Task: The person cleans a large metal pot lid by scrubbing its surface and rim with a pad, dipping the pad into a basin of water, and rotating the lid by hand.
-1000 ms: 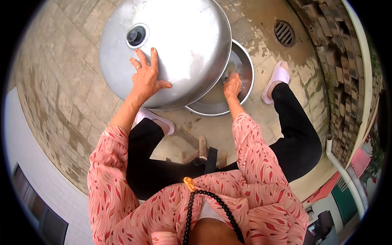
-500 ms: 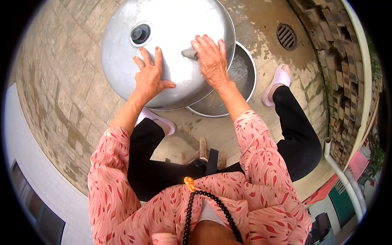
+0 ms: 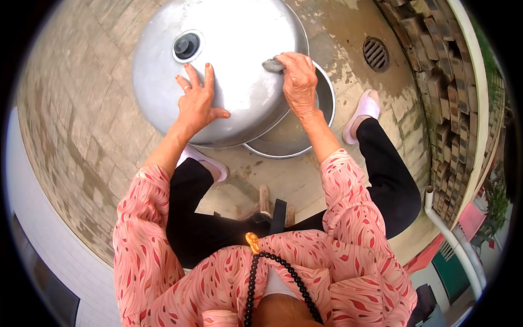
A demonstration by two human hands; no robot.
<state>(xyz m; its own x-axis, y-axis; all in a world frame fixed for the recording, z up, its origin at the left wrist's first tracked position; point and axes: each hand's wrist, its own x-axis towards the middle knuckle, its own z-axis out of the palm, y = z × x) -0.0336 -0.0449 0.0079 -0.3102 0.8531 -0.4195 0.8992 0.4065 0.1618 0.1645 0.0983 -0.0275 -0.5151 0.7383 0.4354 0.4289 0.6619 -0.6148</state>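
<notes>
A large, domed metal pot lid point(image 3: 239, 103) with a black knob point(image 3: 187, 46) lies tilted over a metal basin point(image 3: 327, 101) and hides part of it. My left hand point(image 3: 197, 101) rests on the lid below the knob, its fingers spread. At the lid's right side, my right hand point(image 3: 300, 82) is closed on a grey scouring pad point(image 3: 273, 66) that touches the metal. Wet, shiny patches show on the lid around the pad. Some water appears to be in the basin.
A round floor drain point(image 3: 376, 54) sits in the wet paving at upper right. Stacked bricks point(image 3: 449, 92) line the right side, with a white pipe point(image 3: 455, 242) below them. My slippered feet point(image 3: 362, 115) flank the basin. Part of a wooden stool point(image 3: 264, 199) shows beneath me.
My right hand has moved right and slightly down across the lid with the scouring pad, and its fingers have bunched up. My left hand stays spread in the same place on the lid.
</notes>
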